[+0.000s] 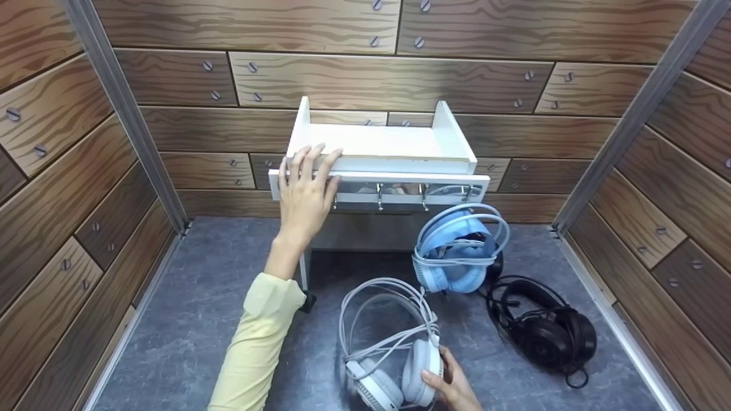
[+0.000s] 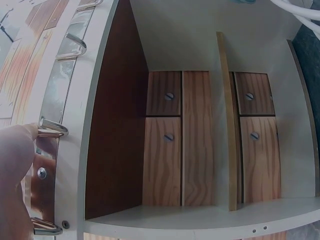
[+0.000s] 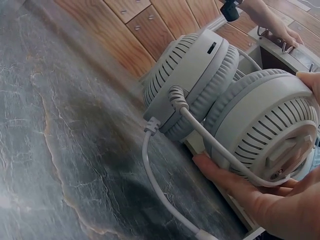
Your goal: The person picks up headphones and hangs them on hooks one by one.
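Observation:
My left hand (image 1: 305, 191) rests on the upper left front of a white shelf (image 1: 377, 165), its fingers laid over the edge. In the left wrist view the thumb (image 2: 15, 155) is beside the metal hooks (image 2: 52, 127) along the shelf's front. White headphones (image 1: 422, 374), with their cable looped about the headband, are in my right hand (image 1: 454, 385). The right wrist view shows its fingers and thumb gripping one ear cup (image 3: 272, 135). Blue headphones (image 1: 457, 257) appear to hang at the rightmost hook, in front of the shelf.
Black headphones (image 1: 548, 337) lie on the dark grey surface (image 1: 188, 319) at the right. Wood-patterned walls (image 1: 354, 80) enclose the space, with metal posts (image 1: 128, 114) at the corners. Inside the shelf, an upright divider (image 2: 227, 120) shows in the left wrist view.

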Tool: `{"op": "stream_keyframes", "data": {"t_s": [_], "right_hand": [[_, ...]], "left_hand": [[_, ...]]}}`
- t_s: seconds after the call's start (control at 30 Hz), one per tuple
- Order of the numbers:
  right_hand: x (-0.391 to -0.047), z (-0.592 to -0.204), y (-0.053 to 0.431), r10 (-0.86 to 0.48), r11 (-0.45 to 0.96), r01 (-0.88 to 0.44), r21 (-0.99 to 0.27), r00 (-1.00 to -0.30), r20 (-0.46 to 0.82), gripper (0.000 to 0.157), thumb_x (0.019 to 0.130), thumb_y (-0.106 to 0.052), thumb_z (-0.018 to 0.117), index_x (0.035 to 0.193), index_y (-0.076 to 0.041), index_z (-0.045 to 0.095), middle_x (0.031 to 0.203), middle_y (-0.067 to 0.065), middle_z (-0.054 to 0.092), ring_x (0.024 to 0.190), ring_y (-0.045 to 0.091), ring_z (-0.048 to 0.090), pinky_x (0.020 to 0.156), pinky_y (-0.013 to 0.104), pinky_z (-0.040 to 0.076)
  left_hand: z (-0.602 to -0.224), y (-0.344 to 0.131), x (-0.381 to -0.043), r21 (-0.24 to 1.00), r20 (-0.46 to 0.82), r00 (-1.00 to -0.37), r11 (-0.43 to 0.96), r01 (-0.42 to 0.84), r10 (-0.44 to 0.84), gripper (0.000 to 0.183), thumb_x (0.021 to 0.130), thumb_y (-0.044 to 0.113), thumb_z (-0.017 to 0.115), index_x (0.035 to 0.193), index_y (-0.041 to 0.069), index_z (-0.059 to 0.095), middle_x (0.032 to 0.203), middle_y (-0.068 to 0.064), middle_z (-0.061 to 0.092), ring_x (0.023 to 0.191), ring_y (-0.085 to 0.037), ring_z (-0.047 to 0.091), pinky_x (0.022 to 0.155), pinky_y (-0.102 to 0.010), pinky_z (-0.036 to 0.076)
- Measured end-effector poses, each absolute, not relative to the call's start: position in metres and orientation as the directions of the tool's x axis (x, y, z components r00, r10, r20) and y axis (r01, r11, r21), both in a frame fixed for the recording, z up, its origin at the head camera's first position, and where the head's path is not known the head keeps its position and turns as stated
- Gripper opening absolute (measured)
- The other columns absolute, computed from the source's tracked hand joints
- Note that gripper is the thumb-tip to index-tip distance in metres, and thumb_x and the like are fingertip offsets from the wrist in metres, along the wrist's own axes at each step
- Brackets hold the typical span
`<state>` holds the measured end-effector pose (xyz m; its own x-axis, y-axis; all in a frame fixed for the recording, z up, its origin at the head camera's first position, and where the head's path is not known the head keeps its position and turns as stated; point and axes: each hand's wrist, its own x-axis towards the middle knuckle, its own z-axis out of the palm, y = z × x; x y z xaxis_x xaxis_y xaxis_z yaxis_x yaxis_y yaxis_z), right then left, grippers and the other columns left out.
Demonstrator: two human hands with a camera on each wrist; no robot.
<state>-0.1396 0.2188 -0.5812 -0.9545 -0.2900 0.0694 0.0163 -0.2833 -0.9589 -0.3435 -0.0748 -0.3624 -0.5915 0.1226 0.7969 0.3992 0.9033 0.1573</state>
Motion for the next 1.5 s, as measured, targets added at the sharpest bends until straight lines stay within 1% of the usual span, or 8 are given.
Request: {"op": "stream_keyframes", "data": {"t_s": [0.17, 0.33, 0.57, 0.7, 0.97, 1.2, 1.3, 1.5], "right_hand": [[-0.138, -0.578, 0.218, -0.294, -0.28, 0.041, -0.959, -0.955, 0.045, 0.053, 0.086, -0.002, 0.051, 0.13, 0.004, 0.024, 0.113, 0.004, 0.053, 0.102, 0.017, 0.056, 0.085, 0.039, 0.05], [-0.136, -0.576, 0.217, -0.291, -0.241, 0.029, -0.97, -0.956, 0.044, 0.06, 0.085, -0.004, 0.052, 0.132, 0.011, 0.017, 0.112, 0.006, 0.053, 0.101, 0.018, 0.057, 0.084, 0.04, 0.05], [-0.134, -0.571, 0.214, -0.256, -0.231, 0.01, -0.973, -0.965, 0.051, 0.066, 0.083, -0.002, 0.053, 0.133, 0.014, 0.012, 0.114, 0.004, 0.052, 0.102, 0.016, 0.056, 0.086, 0.033, 0.049], [-0.132, -0.568, 0.212, -0.218, -0.195, -0.018, -0.981, -0.974, 0.061, 0.067, 0.082, -0.003, 0.056, 0.132, 0.015, 0.014, 0.114, 0.004, 0.052, 0.101, 0.013, 0.056, 0.087, 0.028, 0.048], [-0.129, -0.564, 0.212, -0.186, -0.173, -0.057, -0.983, -0.978, 0.09, 0.068, 0.08, -0.001, 0.057, 0.132, 0.013, 0.016, 0.114, 0.001, 0.054, 0.1, 0.012, 0.056, 0.086, 0.027, 0.048], [-0.126, -0.561, 0.209, -0.132, -0.109, -0.102, -0.989, -0.984, 0.117, 0.068, 0.078, 0.0, 0.059, 0.133, 0.01, 0.021, 0.113, -0.005, 0.057, 0.099, 0.011, 0.056, 0.085, 0.026, 0.048], [-0.125, -0.562, 0.208, -0.103, -0.117, -0.135, -0.984, -0.984, 0.148, 0.064, 0.076, 0.003, 0.059, 0.131, 0.008, 0.025, 0.114, -0.008, 0.057, 0.1, 0.009, 0.056, 0.085, 0.024, 0.048], [-0.125, -0.563, 0.205, -0.046, -0.148, -0.239, -0.96, -0.968, 0.248, 0.058, 0.074, 0.01, 0.058, 0.125, -0.002, 0.034, 0.114, -0.007, 0.058, 0.099, 0.007, 0.056, 0.084, 0.021, 0.048]], "left_hand": [[-0.363, -0.075, -0.345, 0.151, 0.803, -0.584, 0.905, 0.398, 0.123, 0.041, 0.095, 0.045, 0.038, 0.135, 0.039, 0.039, 0.14, 0.006, 0.036, 0.133, -0.018, 0.024, 0.111, -0.049, 0.01], [-0.364, -0.075, -0.345, 0.152, 0.799, -0.589, 0.908, 0.391, 0.12, 0.041, 0.095, 0.045, 0.038, 0.136, 0.04, 0.038, 0.14, 0.006, 0.035, 0.133, -0.017, 0.023, 0.111, -0.049, 0.009], [-0.364, -0.075, -0.345, 0.142, 0.804, -0.581, 0.906, 0.398, 0.13, 0.041, 0.095, 0.045, 0.037, 0.136, 0.039, 0.037, 0.141, 0.006, 0.035, 0.134, -0.017, 0.023, 0.11, -0.051, 0.012], [-0.364, -0.075, -0.345, 0.146, 0.803, -0.583, 0.907, 0.396, 0.126, 0.041, 0.095, 0.045, 0.038, 0.136, 0.039, 0.038, 0.141, 0.006, 0.035, 0.133, -0.017, 0.023, 0.11, -0.05, 0.012], [-0.363, -0.075, -0.344, 0.156, 0.798, -0.59, 0.905, 0.397, 0.121, 0.042, 0.095, 0.045, 0.038, 0.136, 0.039, 0.038, 0.141, 0.006, 0.035, 0.134, -0.017, 0.023, 0.111, -0.048, 0.007], [-0.363, -0.075, -0.345, 0.149, 0.802, -0.584, 0.907, 0.394, 0.122, 0.042, 0.095, 0.045, 0.039, 0.136, 0.039, 0.038, 0.14, 0.007, 0.036, 0.133, -0.017, 0.024, 0.11, -0.049, 0.011], [-0.363, -0.074, -0.345, 0.153, 0.803, -0.582, 0.902, 0.403, 0.124, 0.041, 0.095, 0.045, 0.039, 0.136, 0.039, 0.038, 0.14, 0.006, 0.036, 0.133, -0.017, 0.024, 0.11, -0.049, 0.01], [-0.365, -0.075, -0.346, 0.151, 0.804, -0.581, 0.904, 0.4, 0.123, 0.041, 0.095, 0.044, 0.039, 0.136, 0.039, 0.038, 0.141, 0.007, 0.035, 0.133, -0.017, 0.023, 0.111, -0.048, 0.009]]}}
